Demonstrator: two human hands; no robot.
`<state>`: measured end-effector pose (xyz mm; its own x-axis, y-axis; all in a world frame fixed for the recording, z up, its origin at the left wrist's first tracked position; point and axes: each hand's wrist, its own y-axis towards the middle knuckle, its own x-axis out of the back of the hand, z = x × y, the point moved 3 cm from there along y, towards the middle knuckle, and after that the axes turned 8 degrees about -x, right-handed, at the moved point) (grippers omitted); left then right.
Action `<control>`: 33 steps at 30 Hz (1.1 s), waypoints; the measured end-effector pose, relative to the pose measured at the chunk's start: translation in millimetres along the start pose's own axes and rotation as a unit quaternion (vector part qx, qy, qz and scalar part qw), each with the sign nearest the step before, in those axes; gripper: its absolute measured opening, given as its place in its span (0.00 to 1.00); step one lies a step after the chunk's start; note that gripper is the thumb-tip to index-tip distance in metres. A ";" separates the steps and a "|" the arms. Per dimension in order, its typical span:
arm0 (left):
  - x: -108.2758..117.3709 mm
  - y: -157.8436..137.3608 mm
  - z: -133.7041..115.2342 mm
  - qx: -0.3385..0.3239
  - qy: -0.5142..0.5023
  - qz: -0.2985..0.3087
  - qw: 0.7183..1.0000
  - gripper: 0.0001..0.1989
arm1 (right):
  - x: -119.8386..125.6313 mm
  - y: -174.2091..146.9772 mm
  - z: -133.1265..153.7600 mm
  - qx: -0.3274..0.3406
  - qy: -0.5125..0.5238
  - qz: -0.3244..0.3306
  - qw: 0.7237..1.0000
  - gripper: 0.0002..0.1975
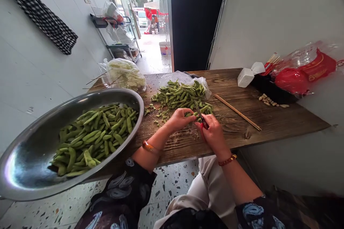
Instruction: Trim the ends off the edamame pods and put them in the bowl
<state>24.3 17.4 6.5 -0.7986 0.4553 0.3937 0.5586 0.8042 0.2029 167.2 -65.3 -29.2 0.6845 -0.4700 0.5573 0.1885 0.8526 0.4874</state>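
My right hand (214, 132) is closed on a pair of scissors (203, 121) with red handles, their dark blades pointing up and away from me. Pinched in my left hand (179, 118) is a green soybean pod (188, 114), close to the blades. Both hands are over the near part of the wooden table. Just beyond them lies a heap of green pods (182, 94), partly on a clear plastic bag (176, 77). To my left stands a large metal bowl (27, 143) with many pods (99, 132) in it.
Small green trimmings (162, 115) litter the wooden table (231, 86). Wooden skewers (238, 112) lie right of my hands. Farther right are peanuts (270, 101), a white block (245, 77) and red packaging (292, 78). A bagged pale vegetable (125, 73) sits behind the bowl.
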 end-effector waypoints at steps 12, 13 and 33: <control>7.7 2.7 6.9 0.079 -0.354 -0.095 0.927 0.20 | -0.4 3.0 -3.9 -0.027 -0.022 -0.023 0.999 0.23; 7.4 2.2 5.5 0.080 -0.360 -0.092 0.925 0.20 | -0.2 2.9 -3.2 -0.026 -0.020 -0.021 0.999 0.23; -2.6 1.6 10.1 0.083 -0.385 -0.048 0.918 0.19 | 0.4 -1.3 3.5 -0.007 -0.039 0.003 0.999 0.20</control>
<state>25.0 21.4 -3.2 -0.8002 0.4625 -0.3817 0.4858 0.8732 0.0396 164.7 -67.4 -27.2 0.6288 -0.4811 0.6109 0.1950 0.8581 0.4750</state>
